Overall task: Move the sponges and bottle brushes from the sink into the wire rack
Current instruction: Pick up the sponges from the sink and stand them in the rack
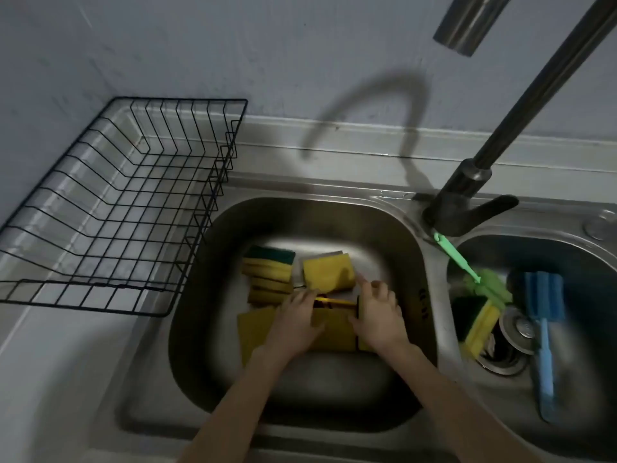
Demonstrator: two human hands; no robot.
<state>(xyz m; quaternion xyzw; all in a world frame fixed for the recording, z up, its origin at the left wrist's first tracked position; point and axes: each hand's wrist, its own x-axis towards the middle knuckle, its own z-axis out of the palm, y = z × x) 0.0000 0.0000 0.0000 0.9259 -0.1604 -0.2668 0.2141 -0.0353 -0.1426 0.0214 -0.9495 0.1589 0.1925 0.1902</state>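
Both hands reach down into the left basin (200,295) of a steel double sink, where a pile of yellow sponges (267,279) with green scouring backs lies on the basin floor. The left hand (295,320) rests palm down on a flat yellow sponge (255,329) near the front of the pile, its fingers spread and partly curled over the sponge's far edge; whether it has actually gripped anything cannot be told. The right hand (379,317) lies just beside it, fingers bent down onto another sponge (329,272) at the middle of the pile, and its hold is likewise unclear. The black wire rack (110,208) stands on the counter at the left edge of the sink, against the back wall, with nothing in it. In the right basin (594,262), a green bottle brush (467,265) leans from the divider by the tap base down toward the drain, a green and yellow sponge (479,325) stands on edge beside the drain strainer (521,329), and a blue bottle brush (544,325) lies with its handle toward the front edge. The dark faucet (467,202) rises from the rear rim between the basins.
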